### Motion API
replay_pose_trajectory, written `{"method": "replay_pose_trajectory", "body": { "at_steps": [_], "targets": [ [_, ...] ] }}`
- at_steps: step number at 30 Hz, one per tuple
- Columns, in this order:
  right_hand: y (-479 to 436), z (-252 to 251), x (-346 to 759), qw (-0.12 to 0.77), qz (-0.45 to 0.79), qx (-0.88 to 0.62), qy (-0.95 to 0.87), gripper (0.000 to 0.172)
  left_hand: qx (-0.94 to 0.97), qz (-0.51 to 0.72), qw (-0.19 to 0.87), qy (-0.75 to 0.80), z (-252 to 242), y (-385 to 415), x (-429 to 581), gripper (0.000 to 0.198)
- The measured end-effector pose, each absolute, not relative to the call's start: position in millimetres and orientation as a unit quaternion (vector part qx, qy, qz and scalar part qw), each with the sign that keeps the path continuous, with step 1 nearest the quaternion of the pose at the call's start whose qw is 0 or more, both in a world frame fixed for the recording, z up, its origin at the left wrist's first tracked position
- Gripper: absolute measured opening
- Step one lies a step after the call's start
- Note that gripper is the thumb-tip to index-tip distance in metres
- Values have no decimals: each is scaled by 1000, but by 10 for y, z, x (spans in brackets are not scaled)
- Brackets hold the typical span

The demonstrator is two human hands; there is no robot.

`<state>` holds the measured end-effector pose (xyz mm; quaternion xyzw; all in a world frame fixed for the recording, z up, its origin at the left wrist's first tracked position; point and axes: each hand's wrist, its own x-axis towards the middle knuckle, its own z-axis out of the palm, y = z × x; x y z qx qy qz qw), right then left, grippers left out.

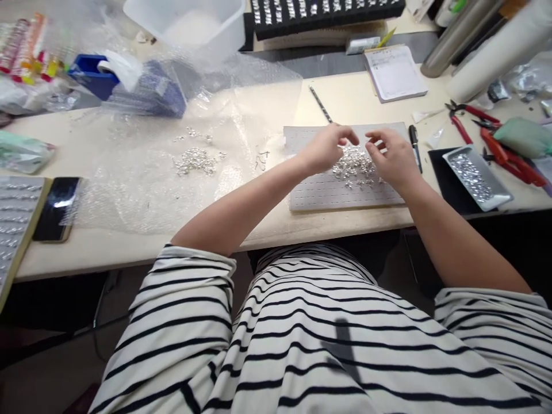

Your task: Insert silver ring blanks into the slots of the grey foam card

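A grey slotted foam pad [328, 192] lies on the table in front of me. A heap of small silver metal pieces [354, 164] rests on its upper middle. My left hand [325, 146] hovers at the heap's left edge with its fingers curled in a pinch. My right hand [390, 154] sits at the heap's right edge, fingers bent toward the left hand. Whatever the fingertips pinch is too small to make out.
A bubble-wrap sheet [172, 172] with another scatter of silver pieces [195, 161] covers the table's left. A phone [58, 207] lies at far left. A pen [414, 146], a metal tray of silver parts [476, 177], red pliers [495, 141] and a notepad [394, 72] are on the right.
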<state>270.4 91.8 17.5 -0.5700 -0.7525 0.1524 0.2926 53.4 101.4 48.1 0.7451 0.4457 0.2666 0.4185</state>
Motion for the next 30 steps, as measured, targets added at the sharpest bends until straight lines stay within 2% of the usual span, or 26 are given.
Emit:
{"method": "replay_pose_trajectory", "body": {
  "at_steps": [2, 6, 11, 15, 18, 20, 22, 27, 30],
  "targets": [
    [908, 180, 2692, 302, 140, -565, -754, 28, 755, 246, 425, 434, 455, 1022, 592, 47],
    [879, 205, 2639, 282, 129, -560, -768, 29, 773, 226, 392, 444, 370, 1024, 686, 32],
    [890, 235, 2544, 267, 109, -569, -770, 27, 785, 253, 390, 409, 380, 899, 605, 24],
    [908, 320, 2405, 283, 123, -551, -776, 29, 793, 274, 338, 426, 631, 781, -176, 12],
    [948, 424, 2229, 268, 147, -544, -781, 31, 703, 293, 229, 606, 834, 745, -1330, 15],
    [1019, 478, 2074, 252, 165, -545, -783, 34, 573, 225, 154, 773, 890, 697, -2171, 23],
    [1131, 503, 1895, 235, 187, -549, -780, 40, 490, 186, 146, 839, 866, 610, -2878, 35],
    [1466, 477, 1429, 184, 260, -551, -772, 73, 395, 72, 164, 901, 651, 408, -3660, 78],
    [1605, 446, 1194, 190, 292, -540, -766, 76, 374, 43, 164, 912, 584, 403, -3707, 94]
  ]
}}
